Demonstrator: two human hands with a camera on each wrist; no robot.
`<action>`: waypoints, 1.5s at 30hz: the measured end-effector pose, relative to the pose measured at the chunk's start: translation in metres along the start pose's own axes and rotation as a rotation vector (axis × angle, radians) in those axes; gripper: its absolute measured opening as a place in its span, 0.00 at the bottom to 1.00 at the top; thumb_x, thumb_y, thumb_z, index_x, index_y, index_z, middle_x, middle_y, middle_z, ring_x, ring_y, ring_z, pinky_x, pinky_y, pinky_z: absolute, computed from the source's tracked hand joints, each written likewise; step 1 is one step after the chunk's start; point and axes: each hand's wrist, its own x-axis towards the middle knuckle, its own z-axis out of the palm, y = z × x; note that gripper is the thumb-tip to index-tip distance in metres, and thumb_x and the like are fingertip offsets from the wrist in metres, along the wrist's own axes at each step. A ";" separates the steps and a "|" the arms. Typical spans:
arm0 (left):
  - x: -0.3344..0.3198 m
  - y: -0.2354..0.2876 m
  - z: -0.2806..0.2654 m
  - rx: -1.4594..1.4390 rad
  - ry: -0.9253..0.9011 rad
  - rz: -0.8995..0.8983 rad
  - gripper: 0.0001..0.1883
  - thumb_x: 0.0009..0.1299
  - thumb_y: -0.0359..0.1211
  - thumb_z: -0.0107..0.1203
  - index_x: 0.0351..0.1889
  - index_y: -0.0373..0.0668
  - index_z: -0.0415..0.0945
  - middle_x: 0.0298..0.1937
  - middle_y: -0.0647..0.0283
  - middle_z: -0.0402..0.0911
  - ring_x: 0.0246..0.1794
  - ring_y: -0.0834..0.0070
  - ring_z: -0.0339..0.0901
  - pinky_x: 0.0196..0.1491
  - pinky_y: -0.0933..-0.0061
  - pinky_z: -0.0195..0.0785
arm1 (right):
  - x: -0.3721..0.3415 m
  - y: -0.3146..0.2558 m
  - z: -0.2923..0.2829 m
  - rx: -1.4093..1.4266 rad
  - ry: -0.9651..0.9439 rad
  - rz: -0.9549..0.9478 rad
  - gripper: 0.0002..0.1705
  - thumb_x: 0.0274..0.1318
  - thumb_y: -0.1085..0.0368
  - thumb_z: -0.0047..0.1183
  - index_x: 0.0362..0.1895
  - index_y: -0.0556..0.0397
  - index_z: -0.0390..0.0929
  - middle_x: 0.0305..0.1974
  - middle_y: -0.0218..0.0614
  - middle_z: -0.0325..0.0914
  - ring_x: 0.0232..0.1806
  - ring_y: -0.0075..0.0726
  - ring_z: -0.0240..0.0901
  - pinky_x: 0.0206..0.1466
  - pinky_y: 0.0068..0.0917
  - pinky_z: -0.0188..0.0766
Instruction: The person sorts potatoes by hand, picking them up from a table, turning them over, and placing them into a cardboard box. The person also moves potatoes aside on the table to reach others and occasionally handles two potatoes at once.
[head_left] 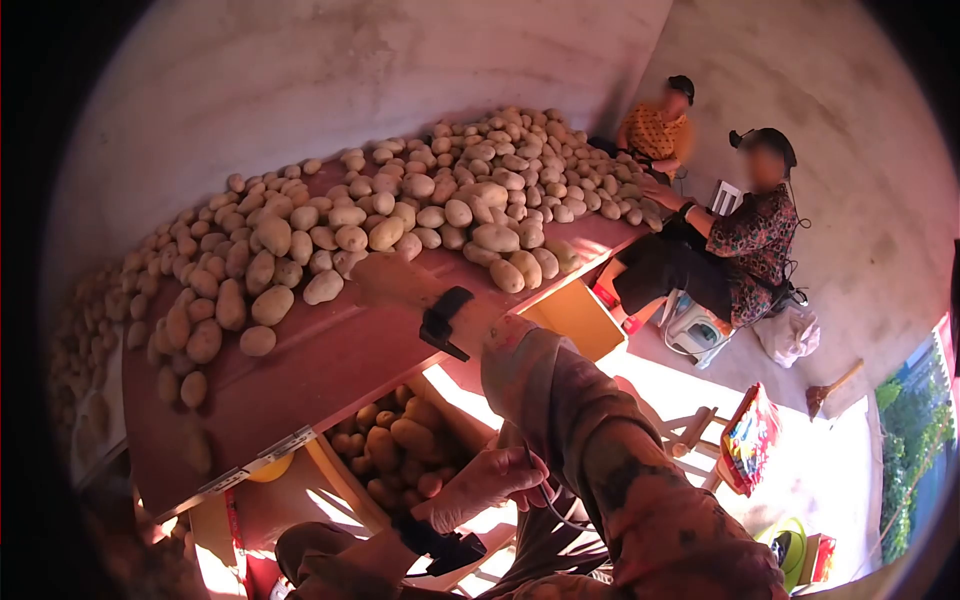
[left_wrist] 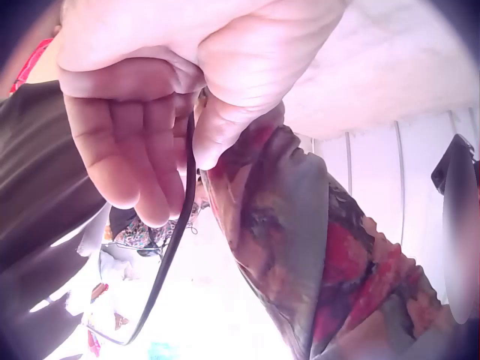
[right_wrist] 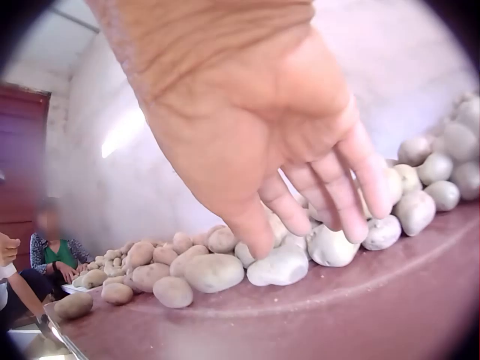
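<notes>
My left hand point(head_left: 495, 485) point(left_wrist: 165, 97) holds a thin dark cable point(left_wrist: 169, 259) between thumb and fingers, low in front of my body, beside the right sleeve point(left_wrist: 285, 225). Stretched out over the dark red table point(head_left: 300, 350) point(right_wrist: 300, 322), my right hand point(head_left: 395, 280) point(right_wrist: 255, 112) is palm down with its fingers extended and spread a little. Its fingertips are at the front of the potato heap point(head_left: 275, 235) point(right_wrist: 277, 265); whether they touch a potato cannot be told. Nothing is gripped in it.
Below the table edge is an open drawer point(head_left: 325, 460) holding several potatoes. At the far end of the table sit two people, one in an orange top point(head_left: 655, 132), one in a patterned top point(head_left: 750, 235). A broom point(head_left: 832, 388) and a white bag point(head_left: 790, 335) are on the right.
</notes>
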 end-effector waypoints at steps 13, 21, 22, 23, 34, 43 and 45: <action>-0.008 0.002 -0.035 0.321 0.058 -0.058 0.15 0.76 0.43 0.52 0.49 0.40 0.76 0.38 0.69 0.80 0.41 0.82 0.77 0.41 0.78 0.70 | 0.001 0.029 0.037 0.075 -0.044 0.176 0.18 0.53 0.55 0.58 0.44 0.53 0.80 0.42 0.46 0.81 0.52 0.50 0.76 0.56 0.49 0.68; -0.023 0.030 -0.062 0.237 0.353 0.093 0.11 0.74 0.33 0.52 0.44 0.33 0.76 0.37 0.65 0.78 0.37 0.78 0.73 0.44 0.74 0.69 | 0.012 0.039 0.019 0.045 -0.058 0.220 0.21 0.54 0.54 0.60 0.50 0.49 0.79 0.47 0.43 0.80 0.57 0.49 0.73 0.61 0.49 0.63; -0.021 0.023 -0.068 0.285 0.358 0.130 0.12 0.74 0.35 0.53 0.46 0.36 0.75 0.38 0.63 0.79 0.39 0.79 0.75 0.43 0.75 0.70 | 0.012 0.041 0.018 0.042 -0.024 0.224 0.19 0.54 0.56 0.59 0.46 0.52 0.80 0.45 0.45 0.80 0.54 0.50 0.75 0.58 0.48 0.67; -0.021 0.020 -0.071 0.332 0.363 0.168 0.13 0.74 0.37 0.54 0.48 0.38 0.75 0.39 0.62 0.81 0.40 0.79 0.78 0.43 0.75 0.71 | 0.013 0.044 0.017 0.039 0.009 0.227 0.17 0.53 0.57 0.59 0.43 0.54 0.81 0.43 0.46 0.81 0.51 0.52 0.78 0.55 0.47 0.71; -0.029 0.014 -0.088 0.425 0.499 0.172 0.11 0.73 0.32 0.53 0.49 0.35 0.75 0.42 0.59 0.82 0.40 0.77 0.78 0.46 0.74 0.72 | 0.053 0.077 0.026 0.154 0.247 0.019 0.40 0.51 0.43 0.62 0.64 0.48 0.67 0.61 0.45 0.66 0.67 0.56 0.58 0.67 0.49 0.61; -0.040 0.044 -0.069 0.559 0.580 0.183 0.11 0.74 0.32 0.48 0.46 0.35 0.74 0.42 0.55 0.83 0.44 0.67 0.81 0.48 0.70 0.71 | 0.097 0.065 0.033 0.178 0.271 0.101 0.47 0.47 0.38 0.62 0.68 0.43 0.63 0.70 0.48 0.58 0.74 0.57 0.47 0.72 0.64 0.43; -0.043 0.048 -0.066 0.612 0.568 0.170 0.11 0.74 0.31 0.47 0.46 0.35 0.75 0.43 0.54 0.84 0.46 0.65 0.82 0.50 0.69 0.71 | 0.104 0.062 0.025 0.141 0.291 0.159 0.51 0.45 0.35 0.61 0.71 0.41 0.60 0.72 0.47 0.55 0.76 0.57 0.43 0.75 0.61 0.39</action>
